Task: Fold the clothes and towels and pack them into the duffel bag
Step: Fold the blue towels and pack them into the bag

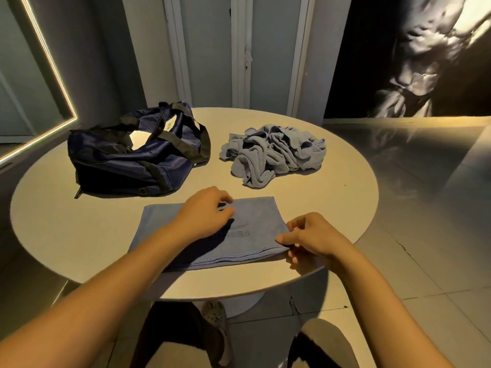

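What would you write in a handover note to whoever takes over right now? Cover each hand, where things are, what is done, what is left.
Left hand rests on the folded blue towel, fingers relaxed. Right hand pinches that towel's right edge.
The towel lies at the near side of the round table; the navy duffel bag sits far left, a crumpled blue-grey cloth pile far right.
Done: one towel folded flat in layers.
Left: finish it, fold the pile, pack all into the bag.

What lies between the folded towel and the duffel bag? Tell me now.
Nothing visible: only bare table separates the folded towel from the duffel bag. Black straps lie across the bag's top.
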A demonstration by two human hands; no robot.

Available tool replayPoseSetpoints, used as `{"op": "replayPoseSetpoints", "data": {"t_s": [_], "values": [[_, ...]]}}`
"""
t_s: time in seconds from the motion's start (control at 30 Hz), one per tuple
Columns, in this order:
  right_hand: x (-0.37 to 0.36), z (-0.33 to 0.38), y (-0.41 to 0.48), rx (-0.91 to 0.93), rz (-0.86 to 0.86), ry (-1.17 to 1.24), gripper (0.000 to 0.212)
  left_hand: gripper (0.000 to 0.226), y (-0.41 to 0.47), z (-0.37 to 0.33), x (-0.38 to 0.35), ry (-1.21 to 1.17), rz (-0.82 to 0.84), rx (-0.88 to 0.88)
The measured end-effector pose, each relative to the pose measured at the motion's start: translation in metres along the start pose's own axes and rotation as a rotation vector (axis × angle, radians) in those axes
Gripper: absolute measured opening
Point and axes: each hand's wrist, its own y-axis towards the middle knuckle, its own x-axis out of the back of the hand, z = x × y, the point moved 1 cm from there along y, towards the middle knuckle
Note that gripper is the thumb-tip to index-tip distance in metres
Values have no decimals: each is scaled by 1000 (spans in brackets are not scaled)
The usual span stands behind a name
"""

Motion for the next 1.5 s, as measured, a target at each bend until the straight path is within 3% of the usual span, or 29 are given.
{"op": "replayPoseSetpoints", "data": {"t_s": [0.2, 0.3, 0.37, 0.43, 0.53, 0.63, 0.73, 0.83, 0.9, 1.07, 1.2, 1.37, 1.5], "values": [[16, -4, 6, -62, 126, 94, 29, 66, 80, -35, -21, -143, 421, 34], [31, -9, 9, -76, 117, 114, 28, 44, 103, -52, -32, -31, 572, 84], [41, -8, 10, -65, 86, 115, 24, 45, 104, -63, -26, -26, 645, 115], [51, -3, 11, -10, 8, 110, 13, 52, 103, -68, -10, -190, 658, 109], [62, 16, 17, 128, -70, 211, 26, 50, 95, -66, 31, -528, 603, 64], [70, 50, 26, 266, -57, 358, 15, 11, 86, -61, 81, -637, 434, 53], [77, 100, 31, 391, -46, 336, 14, 36, 82, -55, 122, -691, 223, 51], [83, 156, 37, 498, -91, 306, 26, 18, 80, -52, 157, -759, 6, 41], [84, 189, 38, 579, -124, 301, 23, 13, 79, -50, 176, -793, -142, 10], [80, 224, 22, 790, -196, 242, 20, 24, 58, -49, 197, -706, -437, -164], [60, 174, -9, 875, -242, 119, 19, 19, 8, -41, 180, -561, -438, -245], [12, 48, -31, 713, 0, 52, 21, 10, -77, -1, 94, -379, -108, -171], [-10, -14, -42, 578, 52, -2, 15, 7, -120, 20, 53, -293, 49, -166]]}}
